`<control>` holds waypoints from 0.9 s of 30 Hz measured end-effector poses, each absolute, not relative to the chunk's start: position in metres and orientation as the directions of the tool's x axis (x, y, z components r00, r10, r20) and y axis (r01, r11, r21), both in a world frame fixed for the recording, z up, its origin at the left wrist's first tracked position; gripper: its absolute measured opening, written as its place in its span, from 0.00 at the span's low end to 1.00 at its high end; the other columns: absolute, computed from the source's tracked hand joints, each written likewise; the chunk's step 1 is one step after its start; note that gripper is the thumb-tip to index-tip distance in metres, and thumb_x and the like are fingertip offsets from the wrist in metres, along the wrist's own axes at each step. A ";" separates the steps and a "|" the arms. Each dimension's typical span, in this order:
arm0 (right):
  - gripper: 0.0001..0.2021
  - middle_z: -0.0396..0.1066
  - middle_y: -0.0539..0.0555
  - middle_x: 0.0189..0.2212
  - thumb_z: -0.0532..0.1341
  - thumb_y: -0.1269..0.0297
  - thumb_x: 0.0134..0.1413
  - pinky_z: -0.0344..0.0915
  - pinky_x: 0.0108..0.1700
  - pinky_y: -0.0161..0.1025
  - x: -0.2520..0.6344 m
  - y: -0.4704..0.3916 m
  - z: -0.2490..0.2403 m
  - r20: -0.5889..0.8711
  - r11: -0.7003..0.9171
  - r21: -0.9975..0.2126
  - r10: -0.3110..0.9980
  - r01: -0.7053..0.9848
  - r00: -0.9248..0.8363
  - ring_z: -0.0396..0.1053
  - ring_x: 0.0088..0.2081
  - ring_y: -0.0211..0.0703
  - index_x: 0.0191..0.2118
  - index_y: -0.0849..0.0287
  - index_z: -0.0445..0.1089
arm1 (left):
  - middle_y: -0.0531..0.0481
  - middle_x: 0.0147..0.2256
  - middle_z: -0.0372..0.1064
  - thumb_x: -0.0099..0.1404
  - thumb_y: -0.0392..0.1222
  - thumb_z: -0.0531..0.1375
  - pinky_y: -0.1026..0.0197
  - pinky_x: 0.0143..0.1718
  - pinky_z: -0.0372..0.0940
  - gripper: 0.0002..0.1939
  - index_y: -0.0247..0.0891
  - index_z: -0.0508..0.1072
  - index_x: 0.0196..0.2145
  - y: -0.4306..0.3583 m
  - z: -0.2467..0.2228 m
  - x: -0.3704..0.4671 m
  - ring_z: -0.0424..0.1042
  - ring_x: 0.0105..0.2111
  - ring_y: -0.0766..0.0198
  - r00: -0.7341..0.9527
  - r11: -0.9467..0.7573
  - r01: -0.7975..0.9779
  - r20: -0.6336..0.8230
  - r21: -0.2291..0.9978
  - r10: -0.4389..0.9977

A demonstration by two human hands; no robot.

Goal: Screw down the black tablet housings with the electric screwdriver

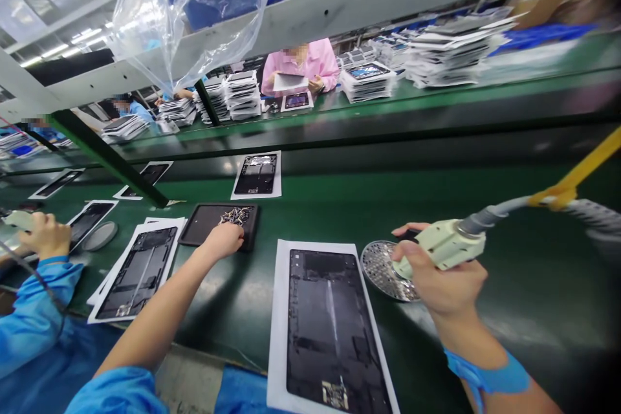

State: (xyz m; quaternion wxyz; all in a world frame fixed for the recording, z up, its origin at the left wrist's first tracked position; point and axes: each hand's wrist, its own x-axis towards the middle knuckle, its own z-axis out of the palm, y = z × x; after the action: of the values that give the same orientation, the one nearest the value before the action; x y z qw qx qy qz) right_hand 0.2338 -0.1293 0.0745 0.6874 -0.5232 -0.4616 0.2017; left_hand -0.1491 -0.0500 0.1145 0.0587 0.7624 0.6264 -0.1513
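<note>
My right hand (449, 281) is wrapped round a pale green electric screwdriver (449, 242) with a grey cable at its back end. The tool's front end is over a round metal dish (381, 268) of small shiny pieces, probably screws. My left hand (226, 240) reaches into a shallow black tray (196, 223), at a heap of small thin metal parts (237, 215). Its fingers are curled together; whatever they pinch is hidden. Between my hands, a black tablet back housing (320, 317) lies on a white sheet (280, 336).
Another housing (140, 272) on paper lies left of my forearm. One more housing (259, 173) is further back. A co-worker's hand (48, 236) holds a similar tool at far left. A green post (109, 158) slants down to the bench. A person in pink (325, 68) sits opposite.
</note>
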 end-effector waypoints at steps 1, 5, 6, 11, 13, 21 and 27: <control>0.08 0.75 0.51 0.25 0.70 0.60 0.50 0.69 0.23 0.38 0.234 -0.129 0.074 0.421 0.370 -0.907 0.763 0.204 0.490 0.70 0.20 0.41 0.32 0.56 0.75 | 0.39 0.35 0.79 0.62 0.33 0.58 0.57 0.39 0.67 0.10 0.37 0.79 0.30 -0.049 0.114 -0.147 0.78 0.40 0.49 0.164 -0.204 0.973 -0.304 -0.105 0.938; 0.10 0.76 0.51 0.26 0.70 0.59 0.51 0.70 0.25 0.39 0.234 -0.131 0.075 0.401 0.352 -0.916 0.779 0.193 0.483 0.71 0.20 0.42 0.36 0.57 0.75 | 0.40 0.34 0.79 0.58 0.31 0.58 0.58 0.37 0.67 0.08 0.37 0.78 0.30 -0.049 0.120 -0.148 0.78 0.38 0.50 0.137 -0.174 0.978 -0.280 -0.112 0.950; 0.11 0.76 0.51 0.26 0.71 0.58 0.51 0.71 0.25 0.39 0.234 -0.131 0.076 0.399 0.352 -0.917 0.779 0.190 0.484 0.71 0.21 0.41 0.37 0.57 0.75 | 0.42 0.33 0.79 0.58 0.31 0.58 0.58 0.37 0.67 0.08 0.38 0.78 0.31 -0.051 0.124 -0.151 0.78 0.37 0.51 0.129 -0.158 0.983 -0.254 -0.094 0.959; 0.13 0.76 0.52 0.28 0.71 0.58 0.51 0.72 0.28 0.38 0.235 -0.131 0.077 0.405 0.370 -0.913 0.781 0.170 0.475 0.72 0.22 0.41 0.40 0.58 0.75 | 0.49 0.30 0.77 0.60 0.41 0.60 0.61 0.35 0.68 0.08 0.38 0.77 0.35 -0.066 0.144 -0.160 0.76 0.31 0.59 0.141 -0.095 0.890 -0.070 0.445 0.988; 0.13 0.76 0.51 0.26 0.71 0.59 0.51 0.72 0.28 0.39 0.236 -0.131 0.077 0.407 0.371 -0.913 0.785 0.172 0.468 0.72 0.22 0.41 0.40 0.58 0.75 | 0.49 0.32 0.78 0.61 0.48 0.62 0.61 0.34 0.69 0.13 0.38 0.78 0.40 -0.070 0.140 -0.149 0.76 0.31 0.60 0.192 -0.098 0.729 -0.065 0.678 0.979; 0.12 0.76 0.51 0.26 0.71 0.62 0.50 0.73 0.27 0.38 0.235 -0.130 0.078 0.432 0.392 -0.901 0.773 0.186 0.465 0.73 0.22 0.41 0.40 0.58 0.74 | 0.46 0.34 0.79 0.63 0.54 0.63 0.59 0.39 0.72 0.19 0.35 0.81 0.41 -0.067 0.071 -0.082 0.77 0.33 0.59 0.336 -0.115 0.471 -0.057 0.875 0.940; 0.12 0.76 0.51 0.27 0.71 0.61 0.51 0.73 0.28 0.40 0.234 -0.132 0.082 0.431 0.391 -0.902 0.771 0.185 0.469 0.72 0.21 0.41 0.40 0.58 0.74 | 0.46 0.37 0.78 0.73 0.43 0.55 0.59 0.44 0.69 0.13 0.38 0.80 0.40 -0.076 0.057 -0.086 0.76 0.38 0.61 0.504 -0.467 0.635 0.128 0.615 0.854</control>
State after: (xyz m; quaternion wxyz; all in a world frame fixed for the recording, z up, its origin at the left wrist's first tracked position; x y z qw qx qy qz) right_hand 0.2336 -0.1320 0.0816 0.6894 -0.5094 -0.4693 0.2123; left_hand -0.0864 -0.0764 0.0565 0.2546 0.8291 0.4491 0.2149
